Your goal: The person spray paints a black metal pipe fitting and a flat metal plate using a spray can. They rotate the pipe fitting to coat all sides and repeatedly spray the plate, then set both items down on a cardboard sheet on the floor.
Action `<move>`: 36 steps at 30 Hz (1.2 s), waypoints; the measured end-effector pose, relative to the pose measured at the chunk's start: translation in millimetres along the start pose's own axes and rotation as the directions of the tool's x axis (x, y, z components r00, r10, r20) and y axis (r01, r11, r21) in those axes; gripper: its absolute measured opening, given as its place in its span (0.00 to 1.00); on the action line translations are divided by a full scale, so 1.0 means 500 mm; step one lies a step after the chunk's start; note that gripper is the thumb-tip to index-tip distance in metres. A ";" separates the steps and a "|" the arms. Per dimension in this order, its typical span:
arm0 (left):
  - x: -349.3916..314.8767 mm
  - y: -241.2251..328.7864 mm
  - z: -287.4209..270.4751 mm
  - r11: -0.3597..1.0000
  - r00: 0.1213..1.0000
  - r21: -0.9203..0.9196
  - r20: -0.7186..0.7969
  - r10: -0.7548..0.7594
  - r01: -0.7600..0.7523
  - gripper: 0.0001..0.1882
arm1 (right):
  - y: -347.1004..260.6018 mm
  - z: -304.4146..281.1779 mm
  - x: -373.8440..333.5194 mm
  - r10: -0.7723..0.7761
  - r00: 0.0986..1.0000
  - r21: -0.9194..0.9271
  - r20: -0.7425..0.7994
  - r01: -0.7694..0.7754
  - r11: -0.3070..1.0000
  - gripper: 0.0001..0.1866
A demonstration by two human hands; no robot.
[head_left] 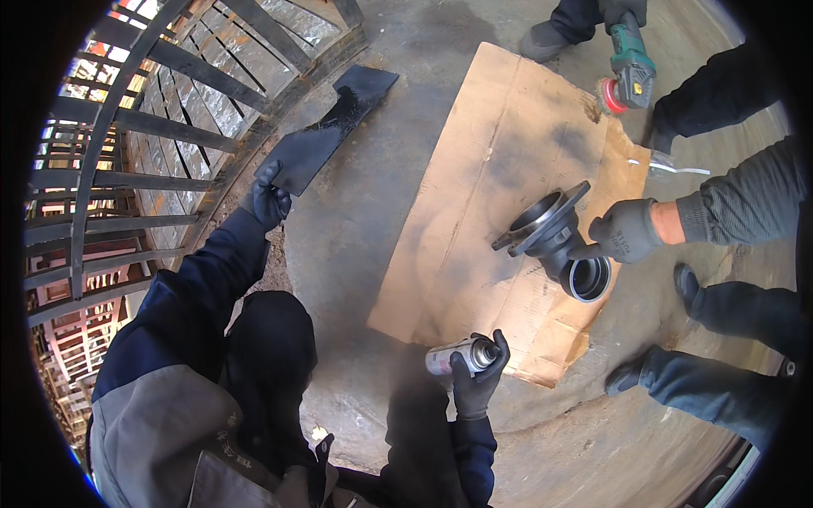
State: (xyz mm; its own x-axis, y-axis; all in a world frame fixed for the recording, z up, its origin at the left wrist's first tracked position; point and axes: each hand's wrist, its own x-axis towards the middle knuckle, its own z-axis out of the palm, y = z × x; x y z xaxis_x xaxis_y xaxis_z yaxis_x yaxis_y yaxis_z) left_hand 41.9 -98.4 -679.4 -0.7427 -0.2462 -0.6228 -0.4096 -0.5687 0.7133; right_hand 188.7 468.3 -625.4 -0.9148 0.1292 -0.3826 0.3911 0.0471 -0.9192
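Observation:
At the left, my gloved left hand point(269, 196) grips the near end of a flat black plate point(326, 135), which has a notched outline and a shiny patch along its middle. Closer to me, my gloved right hand point(478, 372) is wrapped around a spray can point(461, 356) with a pale body, tilted on its side, one finger by its top. Beyond the can, a dark metal flanged pipe fitting point(555, 241) rests on a sheet of cardboard point(461, 203) stained with dark spray. A co-worker's gloved hand point(625, 233) touches that fitting from the right.
Top right, another person's gloved hand holds a green angle grinder point(631, 68) with a red wheel at the cardboard's edge. Several legs and shoes point(627, 372) stand along the right. A dark metal railing point(161, 127) borders the concrete floor point(364, 229) at the left.

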 end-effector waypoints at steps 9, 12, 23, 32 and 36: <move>-0.042 0.029 0.123 0.964 0.996 -0.254 0.063 -0.063 0.077 0.03 | 0.028 -0.083 -0.019 -0.015 0.997 0.206 -0.076 0.030 0.978 0.48; -0.094 0.018 0.184 0.958 0.980 -0.267 0.192 -0.053 0.104 0.02 | 0.018 -0.103 -0.024 -0.002 0.995 0.361 -0.096 0.037 0.932 0.45; -0.204 -0.122 0.304 0.986 0.966 -0.019 0.204 -0.160 0.167 0.16 | 0.000 -0.127 -0.008 0.061 0.984 0.478 -0.165 0.025 0.878 0.40; -0.207 -0.147 0.291 0.977 0.966 -0.040 0.163 -0.199 0.208 0.15 | -0.104 -0.100 0.112 -0.061 0.992 -0.081 -0.108 0.052 0.995 0.48; -0.198 -0.141 0.280 0.971 0.961 -0.098 0.193 -0.197 0.218 0.12 | -0.177 -0.108 0.231 -0.176 0.983 -0.269 0.055 0.184 0.946 0.52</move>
State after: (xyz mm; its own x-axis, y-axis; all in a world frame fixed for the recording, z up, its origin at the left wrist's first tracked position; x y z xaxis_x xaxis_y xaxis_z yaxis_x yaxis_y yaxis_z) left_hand 70.0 76.0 -623.3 -0.7358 0.0271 -0.6767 -0.5078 -0.6831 0.5249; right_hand 54.1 532.5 -583.3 -0.9734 0.0645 -0.2198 0.2286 0.3344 -0.9143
